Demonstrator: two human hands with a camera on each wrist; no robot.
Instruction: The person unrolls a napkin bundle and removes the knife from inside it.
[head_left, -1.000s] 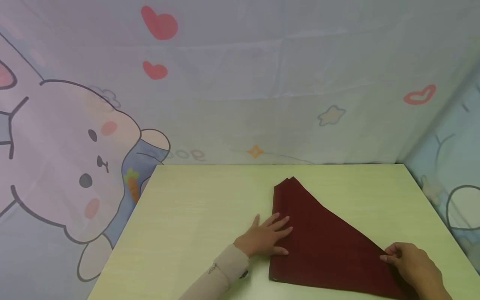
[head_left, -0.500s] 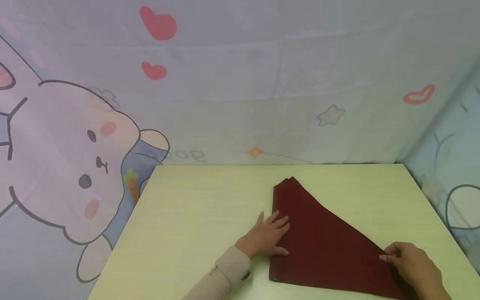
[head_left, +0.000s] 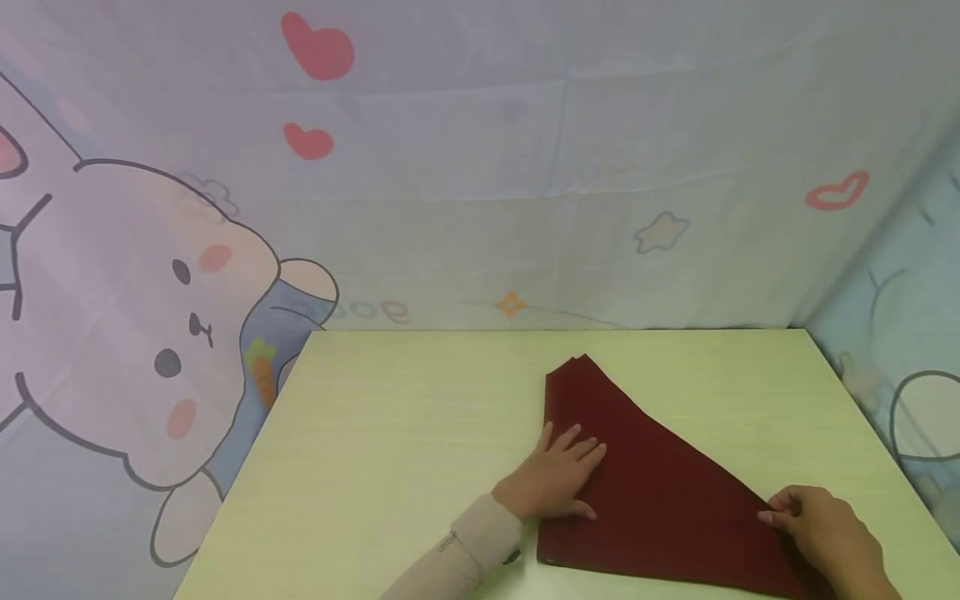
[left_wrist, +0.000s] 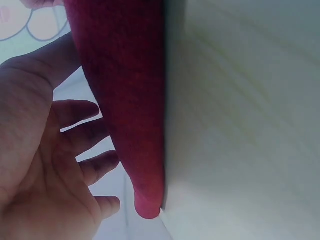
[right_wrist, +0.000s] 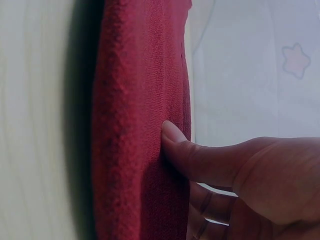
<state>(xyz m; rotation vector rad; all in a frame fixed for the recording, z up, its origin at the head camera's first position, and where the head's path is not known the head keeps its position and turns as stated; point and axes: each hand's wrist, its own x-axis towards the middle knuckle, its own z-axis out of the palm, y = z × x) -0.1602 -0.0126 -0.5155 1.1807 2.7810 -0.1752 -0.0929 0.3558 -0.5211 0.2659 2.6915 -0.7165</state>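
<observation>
A folded piece of dark red cloth lies flat on the table, narrow at its far end and wide toward the front. My left hand has its fingers spread over the cloth's left side. Seen from the left wrist, the fingertips of that hand lie along the upper face of the thick, layered cloth. At the slanted right edge, my right hand pinches the cloth between thumb and fingers. The right wrist view has the thumb pressed on the red fabric, with the other fingers partly hidden behind it.
The pale wood-grain table spreads around the cloth. Behind it hangs a printed curtain with hearts and a rabbit, and another printed sheet borders the right side. The cloth's near right corner runs to the bottom of the head view.
My left hand has shifted to the right, farther onto the cloth. My right hand keeps its pinch at the right edge, and the cloth lies nearly as before.
</observation>
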